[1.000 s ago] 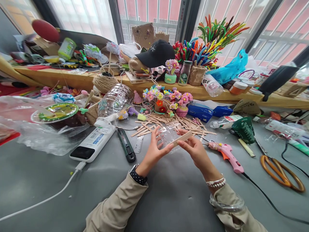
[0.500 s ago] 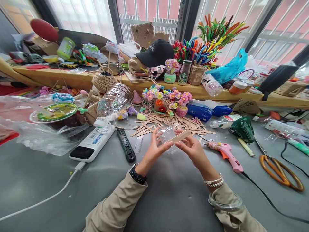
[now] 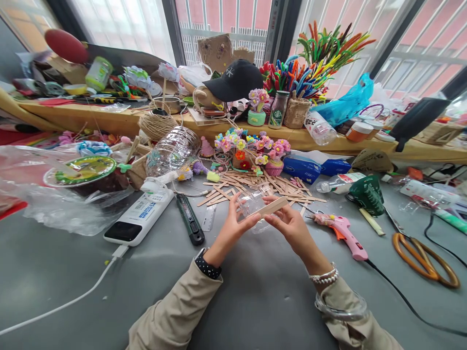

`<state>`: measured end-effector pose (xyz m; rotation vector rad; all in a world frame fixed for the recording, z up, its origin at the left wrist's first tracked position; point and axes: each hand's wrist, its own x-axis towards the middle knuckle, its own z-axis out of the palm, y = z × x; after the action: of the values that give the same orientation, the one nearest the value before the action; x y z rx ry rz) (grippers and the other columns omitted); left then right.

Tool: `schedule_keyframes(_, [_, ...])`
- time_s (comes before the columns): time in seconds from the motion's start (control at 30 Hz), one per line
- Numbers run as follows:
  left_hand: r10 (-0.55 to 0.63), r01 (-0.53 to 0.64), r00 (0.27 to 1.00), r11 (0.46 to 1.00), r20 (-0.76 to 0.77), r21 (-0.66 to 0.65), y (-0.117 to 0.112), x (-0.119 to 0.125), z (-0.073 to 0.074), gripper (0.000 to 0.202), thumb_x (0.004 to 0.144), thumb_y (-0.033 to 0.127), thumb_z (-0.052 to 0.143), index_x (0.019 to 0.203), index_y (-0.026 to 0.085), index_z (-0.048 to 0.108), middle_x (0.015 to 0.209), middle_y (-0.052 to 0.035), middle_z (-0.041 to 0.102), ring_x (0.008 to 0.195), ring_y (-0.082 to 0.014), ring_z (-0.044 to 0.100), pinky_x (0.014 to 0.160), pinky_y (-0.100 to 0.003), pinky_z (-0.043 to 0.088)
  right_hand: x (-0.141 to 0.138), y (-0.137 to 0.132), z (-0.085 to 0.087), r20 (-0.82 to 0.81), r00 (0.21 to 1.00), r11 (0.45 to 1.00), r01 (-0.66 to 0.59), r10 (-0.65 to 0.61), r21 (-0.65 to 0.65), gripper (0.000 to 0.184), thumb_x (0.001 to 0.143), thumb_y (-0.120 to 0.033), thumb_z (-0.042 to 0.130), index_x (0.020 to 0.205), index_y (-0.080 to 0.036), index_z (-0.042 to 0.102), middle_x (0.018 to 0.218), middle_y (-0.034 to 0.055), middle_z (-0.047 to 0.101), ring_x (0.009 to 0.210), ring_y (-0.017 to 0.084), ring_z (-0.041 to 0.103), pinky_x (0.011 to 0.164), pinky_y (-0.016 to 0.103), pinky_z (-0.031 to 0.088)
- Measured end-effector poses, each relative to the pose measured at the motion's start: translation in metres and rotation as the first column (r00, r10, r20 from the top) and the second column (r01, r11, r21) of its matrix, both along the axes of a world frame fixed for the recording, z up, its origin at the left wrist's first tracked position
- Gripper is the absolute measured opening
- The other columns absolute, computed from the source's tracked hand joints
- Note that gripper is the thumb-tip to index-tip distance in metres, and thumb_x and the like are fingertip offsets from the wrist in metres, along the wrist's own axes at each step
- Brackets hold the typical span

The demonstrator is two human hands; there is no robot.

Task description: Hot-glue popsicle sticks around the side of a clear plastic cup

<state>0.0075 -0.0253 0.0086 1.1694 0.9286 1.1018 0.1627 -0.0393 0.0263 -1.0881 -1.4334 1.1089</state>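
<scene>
My left hand (image 3: 233, 228) grips a small clear plastic cup (image 3: 251, 204), fingers wrapped round its side, just above the grey table (image 3: 255, 291). My right hand (image 3: 290, 223) pinches a flat wooden craft stick (image 3: 272, 206) and holds it against the cup's right side. Both hands meet at the table's middle. Behind them lies a loose pile of wooden sticks (image 3: 255, 187).
A pink glue gun (image 3: 343, 233) with a black cord lies right of my hands, orange-handled scissors (image 3: 425, 260) further right. A black utility knife (image 3: 190, 219) and a white power bank (image 3: 140, 216) lie to the left. Craft flowers, bottles and pipe cleaners crowd the back.
Both hands have lifted the cup and stick slightly away from me. The left fingers have closed more tightly round the cup.
</scene>
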Motion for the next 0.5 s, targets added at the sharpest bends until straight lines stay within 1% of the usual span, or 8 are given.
schedule_keyframes(0.1, [0.009,-0.009,1.000,1.000,-0.003,-0.007,0.0000,0.0006,0.0001,0.082,0.064,0.043,0.065,0.129,0.024,0.019,0.129,-0.0140,0.032,0.118,-0.0292,0.037,0.094,-0.042,0.035,-0.0011,-0.0011,0.0017,0.006,1.000,1.000,-0.004,0.004,-0.007,0.036,0.069,-0.036,0.060,0.103,-0.024,0.055,0.117,0.0046,0.051,0.100,0.018,0.053,0.085,0.033,0.044])
schedule_keyframes(0.2, [0.022,-0.022,1.000,1.000,-0.006,-0.004,0.0004,0.0006,-0.0009,0.081,0.065,0.042,0.064,0.129,0.023,0.018,0.128,-0.0145,0.032,0.118,-0.0289,0.038,0.094,-0.042,0.036,-0.0023,-0.0014,0.0012,0.022,1.000,1.000,-0.007,0.007,0.015,0.034,0.070,-0.035,0.060,0.102,-0.024,0.056,0.116,0.0039,0.051,0.101,0.018,0.053,0.086,0.032,0.043])
schedule_keyframes(0.5, [0.000,-0.001,1.000,0.999,0.027,0.040,0.0011,-0.0005,-0.0028,0.079,0.066,0.040,0.064,0.129,0.023,0.019,0.130,-0.0150,0.031,0.118,-0.0290,0.037,0.093,-0.041,0.036,-0.0022,-0.0008,-0.0015,0.067,0.998,0.999,0.009,-0.012,0.040,0.035,0.069,-0.036,0.061,0.102,-0.025,0.056,0.115,0.0028,0.051,0.103,0.019,0.050,0.089,0.033,0.040])
